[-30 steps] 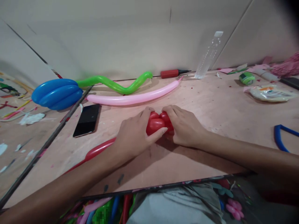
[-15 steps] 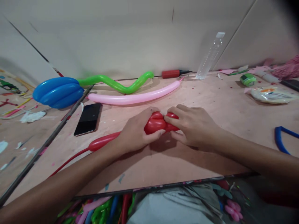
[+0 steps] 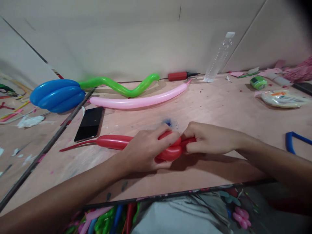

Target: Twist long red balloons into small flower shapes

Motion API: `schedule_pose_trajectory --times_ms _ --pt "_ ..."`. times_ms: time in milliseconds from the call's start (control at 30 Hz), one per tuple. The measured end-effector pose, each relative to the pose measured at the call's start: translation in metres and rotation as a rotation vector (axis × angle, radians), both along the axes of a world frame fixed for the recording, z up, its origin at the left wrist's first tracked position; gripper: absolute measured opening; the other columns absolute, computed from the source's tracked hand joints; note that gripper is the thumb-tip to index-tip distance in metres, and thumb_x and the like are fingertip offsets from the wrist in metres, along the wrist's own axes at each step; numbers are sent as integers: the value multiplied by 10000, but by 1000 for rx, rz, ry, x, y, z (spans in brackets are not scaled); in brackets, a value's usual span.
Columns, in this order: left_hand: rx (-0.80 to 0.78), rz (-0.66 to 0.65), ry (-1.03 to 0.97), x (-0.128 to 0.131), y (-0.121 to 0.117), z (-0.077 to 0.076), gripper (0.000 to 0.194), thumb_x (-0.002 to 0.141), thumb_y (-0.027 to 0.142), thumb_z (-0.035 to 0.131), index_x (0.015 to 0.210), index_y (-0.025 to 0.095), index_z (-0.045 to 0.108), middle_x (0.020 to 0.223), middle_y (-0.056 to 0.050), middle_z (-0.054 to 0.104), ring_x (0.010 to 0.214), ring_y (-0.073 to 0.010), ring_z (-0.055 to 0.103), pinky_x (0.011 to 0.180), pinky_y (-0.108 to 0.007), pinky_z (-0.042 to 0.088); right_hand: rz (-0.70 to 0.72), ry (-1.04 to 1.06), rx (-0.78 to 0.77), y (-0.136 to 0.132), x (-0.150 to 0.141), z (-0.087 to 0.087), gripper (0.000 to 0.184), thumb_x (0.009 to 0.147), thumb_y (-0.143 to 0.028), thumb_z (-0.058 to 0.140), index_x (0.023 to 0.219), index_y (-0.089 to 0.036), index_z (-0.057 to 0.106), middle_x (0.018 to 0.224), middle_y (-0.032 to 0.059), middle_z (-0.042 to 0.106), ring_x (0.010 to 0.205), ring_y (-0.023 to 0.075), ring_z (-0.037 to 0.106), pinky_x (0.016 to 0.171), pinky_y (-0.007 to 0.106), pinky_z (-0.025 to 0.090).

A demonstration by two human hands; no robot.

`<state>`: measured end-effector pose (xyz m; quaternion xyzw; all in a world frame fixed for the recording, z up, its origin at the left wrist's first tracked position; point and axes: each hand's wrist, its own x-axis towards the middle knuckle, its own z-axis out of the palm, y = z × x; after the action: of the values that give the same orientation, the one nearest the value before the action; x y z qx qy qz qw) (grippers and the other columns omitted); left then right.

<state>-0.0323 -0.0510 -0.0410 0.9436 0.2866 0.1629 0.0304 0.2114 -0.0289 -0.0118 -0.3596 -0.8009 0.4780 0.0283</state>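
Note:
A long red balloon runs under my left wrist, its thin uninflated tail pointing left over the table. My left hand is wrapped around the balloon's folded, bulging segments, which show between the fingers. Close against it on the right, my right hand grips a short red end of the same balloon, with the fingers curled in. The exact twist between the two hands is partly hidden by my fingers.
Behind my hands lie a pink balloon, a green balloon and blue balloon loops. A phone is at left. A red pump and plastic bottle are by the wall. Right: a blue balloon piece.
Both hands have come lower and nearer to me with the red balloon. My right fingers have curled tighter around its end. The balloon's tail has swung up to lie almost level.

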Motion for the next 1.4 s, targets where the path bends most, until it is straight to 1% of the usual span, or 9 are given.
schedule_pose_trajectory --times_ms 200,367,567,733,900,1033,1100,1200,1400 --pt "235 -90 101 2 -6 -1 505 927 295 566 1417 232 464 1255 -158 677 957 -282 723 721 -364 582 -8 99 -466 9 1 -6 128 816 -206 544 825 -175 668 628 -22 648 518 133 628 496 223 484" --pt "408 -111 83 4 -11 -8 425 1001 185 486 1403 324 488 1202 -105 731 963 -253 739 782 -372 593 6 223 -764 11 1 -17 335 817 -161 578 1132 -178 694 715 3 744 572 154 702 502 219 529" --pt "665 -228 108 4 -11 -4 348 1002 201 525 1328 316 566 1206 -91 748 847 -193 724 699 -305 576 -33 203 -800 16 7 -33 325 723 -137 563 996 -163 738 628 -8 720 481 150 675 407 189 492" --pt "713 -208 81 0 -3 0 358 977 181 581 1331 195 532 1161 -133 758 834 -213 722 689 -323 573 -175 286 -774 20 7 -36 408 817 -250 637 1222 -205 632 808 38 777 539 174 718 368 176 457" --pt "539 -82 29 -7 9 -8 418 976 257 577 1366 154 469 1214 -170 717 898 -261 742 710 -359 582 -373 386 -602 13 -9 -36 246 940 -396 597 1121 -230 613 828 43 751 542 175 689 370 207 444" --pt "297 115 -84 -10 18 -14 605 868 382 709 1377 204 436 1249 -132 685 909 -282 750 664 -350 572 -395 496 -288 4 -14 -33 366 1019 -574 494 1072 -237 629 886 24 711 615 160 654 502 258 508" --pt "214 194 -136 -11 20 -13 645 825 424 752 1353 217 445 1236 -111 689 948 -290 747 683 -346 568 -308 485 -20 0 -11 -30 367 959 -507 656 1233 -268 605 1144 43 703 883 203 699 711 313 578" --pt "154 242 -256 -12 20 -10 647 812 453 758 1332 210 461 1229 -106 700 1044 -298 731 777 -356 575 -182 439 396 -3 -7 -26 574 856 -327 796 1370 -265 549 1377 81 611 1215 268 609 1022 413 511" --pt "108 183 -394 -14 20 -9 556 808 356 736 1282 198 491 1225 -99 703 1102 -277 712 883 -349 567 -125 407 586 -1 -8 -26 373 879 -187 720 1234 -249 623 1201 33 688 1069 207 654 935 331 504"
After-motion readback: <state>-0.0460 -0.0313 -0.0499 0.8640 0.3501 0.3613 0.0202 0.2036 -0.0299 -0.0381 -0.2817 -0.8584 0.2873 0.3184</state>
